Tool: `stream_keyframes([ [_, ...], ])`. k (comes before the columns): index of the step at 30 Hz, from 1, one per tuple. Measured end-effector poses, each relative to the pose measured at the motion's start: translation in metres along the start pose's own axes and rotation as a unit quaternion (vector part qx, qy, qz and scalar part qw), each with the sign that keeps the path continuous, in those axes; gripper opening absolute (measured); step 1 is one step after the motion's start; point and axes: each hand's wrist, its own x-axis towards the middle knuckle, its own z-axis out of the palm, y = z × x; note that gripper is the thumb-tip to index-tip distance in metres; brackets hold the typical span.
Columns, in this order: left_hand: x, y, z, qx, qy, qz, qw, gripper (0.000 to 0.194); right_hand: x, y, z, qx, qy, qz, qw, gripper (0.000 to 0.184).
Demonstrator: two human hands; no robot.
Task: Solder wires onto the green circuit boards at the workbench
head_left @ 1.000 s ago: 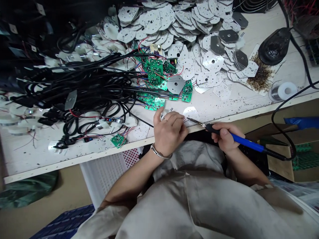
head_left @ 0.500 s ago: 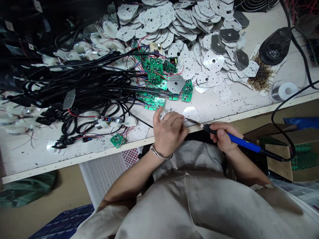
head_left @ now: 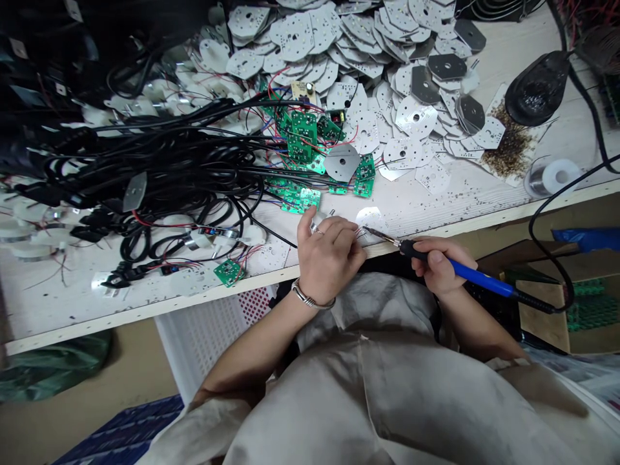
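Watching from my end, very little has moved in this last half second: the soldering iron (head_left: 477, 279) has eased back a hair, though the head camera drifts too, so I won't swear to it. The left hand (head_left: 329, 255) sits at the front edge of the worktop (head_left: 145, 310), its fingers (head_left: 339, 227) curled tight around something small and pale (head_left: 317, 227), mostly hidden, so I can't name it. Thin wires (head_left: 361, 232) show at about 3 o'clock from that hand. The right hand (head_left: 438, 265) grips the iron by its blue handle, fingers closed, and the metal tip (head_left: 380, 234) points toward 9 o'clock, just beside those wires; I can't tell if it's touching them. A round white board (head_left: 371, 219) lies just past the tip at 12 o'clock. Green circuit boards (head_left: 300, 135) pile up at 11 o'clock from the hands, with metal LED plates (head_left: 363, 123) behind them. Black cables (head_left: 169, 168) sweep off toward 9 o'clock, and a solder spool (head_left: 559, 175) sits at 3 o'clock.
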Motion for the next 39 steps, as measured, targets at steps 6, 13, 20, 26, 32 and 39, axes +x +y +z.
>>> stream_keyframes([
  [6,-0.001,0.000,-0.001,-0.029,-0.004,-0.027,0.999,0.010,-0.002,0.000,-0.004,0.005,-0.001,0.018,1.000,0.019],
  [13,-0.001,-0.002,-0.003,-0.012,-0.042,-0.014,0.999,0.009,0.007,-0.009,0.008,-0.061,-0.040,-0.084,0.994,0.023],
  [20,-0.004,-0.005,-0.004,0.039,-0.054,0.046,0.997,0.010,0.017,0.002,0.019,-0.247,-0.134,-0.270,0.921,0.039],
  [26,-0.003,-0.002,-0.001,0.023,-0.054,0.005,0.998,0.013,0.015,0.007,0.019,-0.246,-0.120,-0.258,0.926,0.039],
  [32,-0.002,0.000,0.001,0.038,-0.033,0.014,0.999,0.012,0.004,-0.006,0.011,-0.112,-0.042,-0.111,0.987,0.025],
  [39,0.000,0.000,0.001,0.032,-0.040,-0.005,0.999,0.013,0.005,-0.010,-0.004,0.008,0.005,0.025,1.000,0.021],
])
